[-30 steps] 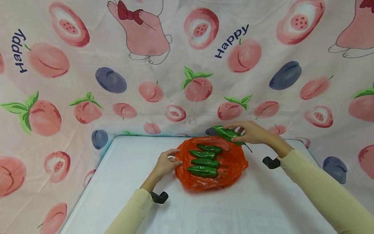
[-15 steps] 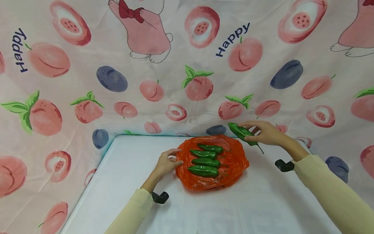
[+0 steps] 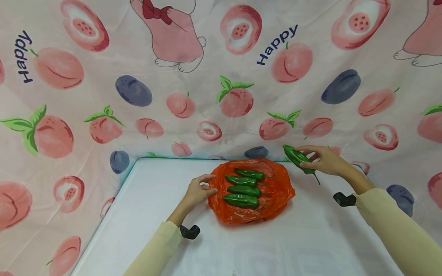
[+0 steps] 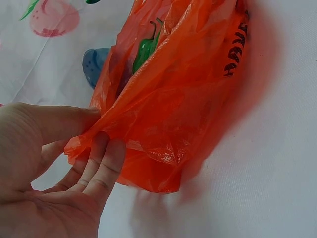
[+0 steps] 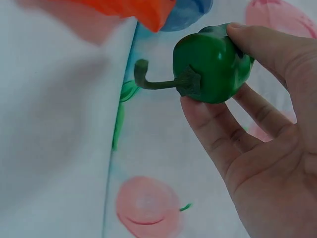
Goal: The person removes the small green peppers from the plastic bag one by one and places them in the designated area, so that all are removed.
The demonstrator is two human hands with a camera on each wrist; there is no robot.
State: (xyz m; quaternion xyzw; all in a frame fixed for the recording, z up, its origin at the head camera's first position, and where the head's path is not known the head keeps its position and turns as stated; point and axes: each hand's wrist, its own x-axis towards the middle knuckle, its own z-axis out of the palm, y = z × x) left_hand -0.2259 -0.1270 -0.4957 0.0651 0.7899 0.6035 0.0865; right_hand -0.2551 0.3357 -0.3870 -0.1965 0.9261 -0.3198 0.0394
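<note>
A red-orange plastic bag (image 3: 276,203) lies on the white table, with several green peppers (image 3: 241,201) in a row on it. At its left edge my left hand (image 3: 195,193) pinches the plastic between thumb and fingers; the left wrist view shows the gathered rim of the bag (image 4: 153,119) there. My right hand (image 3: 326,160) holds one green pepper (image 3: 296,157) above the table's back edge, right of the bag. In the right wrist view that pepper (image 5: 210,64) sits between thumb and fingertips, its curved stem pointing away from the palm.
The white table (image 3: 155,184) meets a hanging cloth (image 3: 193,84) printed with peaches and a rabbit along its back edge. Small black devices (image 3: 190,232) are worn at both wrists.
My right hand has carried its pepper to the right, away from above the bag. The left hand keeps its hold on the bag's edge, and the peppers on the bag have not moved.
</note>
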